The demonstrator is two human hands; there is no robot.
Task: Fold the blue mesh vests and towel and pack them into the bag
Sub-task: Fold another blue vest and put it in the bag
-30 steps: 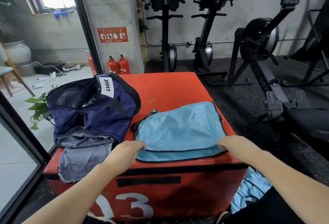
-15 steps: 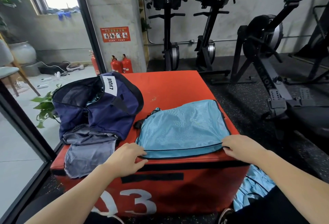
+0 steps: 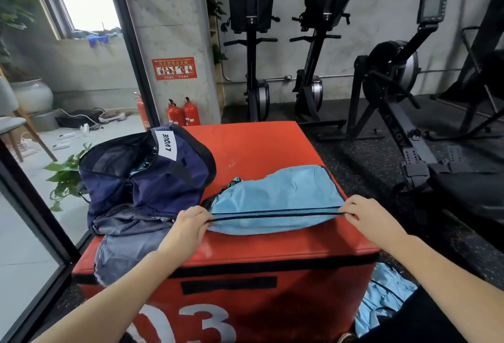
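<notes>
A light blue mesh vest point(image 3: 275, 195) with black trim lies on the red box point(image 3: 256, 146). My left hand point(image 3: 188, 225) pinches its near hem at the left corner, and my right hand point(image 3: 368, 214) pinches the right corner. The hem is lifted off the box and drawn tight between them. A navy bag point(image 3: 144, 176) marked LVQUE stands open at the box's left, with some blue cloth showing inside. A grey towel point(image 3: 128, 241) lies crumpled in front of the bag. Another blue vest point(image 3: 381, 301) lies on the floor at the lower right.
The red box's front face point(image 3: 245, 296) bears large white digits. Rowing machines point(image 3: 403, 113) stand to the right and behind. Fire extinguishers point(image 3: 182, 113) sit by a concrete pillar. A glass door frame point(image 3: 32, 211) and a potted plant point(image 3: 65, 176) are on the left.
Both hands have taken hold of the vest's near hem and raised it away from the box's front edge, folding the near part back over the vest.
</notes>
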